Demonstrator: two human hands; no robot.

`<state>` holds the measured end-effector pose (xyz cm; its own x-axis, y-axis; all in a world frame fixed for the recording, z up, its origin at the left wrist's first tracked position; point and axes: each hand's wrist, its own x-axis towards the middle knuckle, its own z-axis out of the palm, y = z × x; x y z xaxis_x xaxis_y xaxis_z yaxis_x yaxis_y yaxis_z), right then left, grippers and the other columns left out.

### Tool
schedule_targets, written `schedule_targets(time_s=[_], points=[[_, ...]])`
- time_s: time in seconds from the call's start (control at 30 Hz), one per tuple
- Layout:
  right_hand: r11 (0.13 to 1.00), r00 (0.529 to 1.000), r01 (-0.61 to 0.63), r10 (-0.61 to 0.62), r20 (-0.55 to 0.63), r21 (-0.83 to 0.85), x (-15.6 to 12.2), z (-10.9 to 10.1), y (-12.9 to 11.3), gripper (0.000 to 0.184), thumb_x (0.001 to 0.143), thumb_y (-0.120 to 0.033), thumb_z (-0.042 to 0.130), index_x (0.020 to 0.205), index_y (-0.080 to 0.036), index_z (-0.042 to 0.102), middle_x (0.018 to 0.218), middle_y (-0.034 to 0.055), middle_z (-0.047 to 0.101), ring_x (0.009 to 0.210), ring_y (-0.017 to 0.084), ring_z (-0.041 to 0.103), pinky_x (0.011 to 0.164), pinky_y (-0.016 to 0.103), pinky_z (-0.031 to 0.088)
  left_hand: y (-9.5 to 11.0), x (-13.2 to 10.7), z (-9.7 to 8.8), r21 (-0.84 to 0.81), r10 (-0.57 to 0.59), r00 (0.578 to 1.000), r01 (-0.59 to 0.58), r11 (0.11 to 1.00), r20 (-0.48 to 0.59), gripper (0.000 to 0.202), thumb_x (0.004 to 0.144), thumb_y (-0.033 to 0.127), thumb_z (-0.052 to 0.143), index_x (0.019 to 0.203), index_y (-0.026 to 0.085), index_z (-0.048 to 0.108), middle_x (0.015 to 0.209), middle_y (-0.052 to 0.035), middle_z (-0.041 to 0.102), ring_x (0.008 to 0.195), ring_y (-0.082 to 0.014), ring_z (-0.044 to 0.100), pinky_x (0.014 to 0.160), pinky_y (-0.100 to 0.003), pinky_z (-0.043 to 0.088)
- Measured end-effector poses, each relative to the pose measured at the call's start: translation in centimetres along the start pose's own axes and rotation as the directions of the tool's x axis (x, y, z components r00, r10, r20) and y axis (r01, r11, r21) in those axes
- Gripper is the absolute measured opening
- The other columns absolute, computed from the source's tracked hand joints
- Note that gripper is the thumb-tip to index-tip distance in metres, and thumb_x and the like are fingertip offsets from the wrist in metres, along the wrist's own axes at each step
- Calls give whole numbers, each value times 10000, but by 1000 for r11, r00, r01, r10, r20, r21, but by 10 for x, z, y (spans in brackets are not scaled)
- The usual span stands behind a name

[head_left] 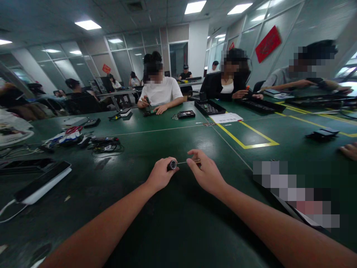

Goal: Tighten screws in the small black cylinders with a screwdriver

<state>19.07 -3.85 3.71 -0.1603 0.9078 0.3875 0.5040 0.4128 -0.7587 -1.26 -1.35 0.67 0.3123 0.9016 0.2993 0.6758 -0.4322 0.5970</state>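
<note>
My left hand is closed around a short black cylinder whose round, pale-rimmed end faces me. Its exact kind cannot be made out. My right hand is to the right, with fingers curled and the index finger raised apart from the thumb. A slim brownish-gold piece lies within its grip, partly hidden by the fingers. Between the hands runs a thin, pale shaft or strand; where its ends attach is hidden. Both hands are just above the green tabletop.
At left are a black-and-white bar-shaped device, tangled cables and gloves. A black parts tray, a paper sheet and yellow tape lie ahead to the right. A person in white works across the table.
</note>
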Motion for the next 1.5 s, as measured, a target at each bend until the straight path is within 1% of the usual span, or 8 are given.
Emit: schedule_targets(time_s=[0.13,0.37,0.5,0.63,0.97,1.1,1.23,1.5], points=[[998,999,-26,27,16,-61,3,-4,0,351,1024,-393,343,962,-219,642,825,45,692,719,209,639,663,337,437,1,0,0,6,-11,1000,11,1000,-2,135,867,222,696,988,231,636,949,1,667,886,-207,586,824,-342,422],[999,1000,-8,8,0,49,-3,0,0,243,950,-284,440,1177,-216,495,776,-2,603,695,203,602,663,339,442,1,-1,0,-5,-34,999,34,999,9,148,881,251,683,1025,244,648,965,-6,664,893,-215,589,835,-352,427],[993,1000,-3,6,-30,115,-4,2,-4,126,973,-327,422,1041,-238,480,793,-3,587,732,202,601,685,341,442,0,0,1,14,-26,1000,26,1000,17,156,884,261,680,1036,248,649,957,-5,667,891,-221,582,840,-364,420],[997,998,-25,29,-61,76,-4,2,-6,229,1015,-408,343,912,-248,470,767,8,611,701,208,603,637,335,409,0,0,2,26,-19,1000,18,999,13,152,880,263,684,1026,244,647,948,-5,668,879,-221,581,841,-370,419],[963,993,-44,71,-92,267,3,3,4,164,928,-382,550,942,-222,582,866,38,671,812,210,635,749,352,464,-1,0,3,18,-7,1000,8,1000,-24,136,874,257,683,1001,237,640,945,-7,668,882,-212,598,816,-347,438],[843,956,-183,273,-108,506,10,9,13,282,911,-478,549,886,-210,636,747,23,636,709,193,601,702,347,474,6,0,0,134,64,998,-64,989,0,116,881,261,684,984,230,639,910,-7,672,881,-222,592,889,-396,420],[565,827,-369,562,-17,738,15,14,26,247,879,-442,584,782,-216,603,679,4,579,595,160,537,616,329,480,7,2,-5,264,114,993,-103,959,-26,102,909,234,646,1011,236,639,944,-14,682,924,-229,590,986,-455,373],[755,874,-267,451,-179,599,14,12,24,273,887,-489,569,852,-220,607,751,8,627,675,169,577,629,316,475,-2,3,-5,243,25,999,-18,970,-26,133,909,308,655,1009,223,634,947,-23,677,906,-230,593,935,-441,421]])
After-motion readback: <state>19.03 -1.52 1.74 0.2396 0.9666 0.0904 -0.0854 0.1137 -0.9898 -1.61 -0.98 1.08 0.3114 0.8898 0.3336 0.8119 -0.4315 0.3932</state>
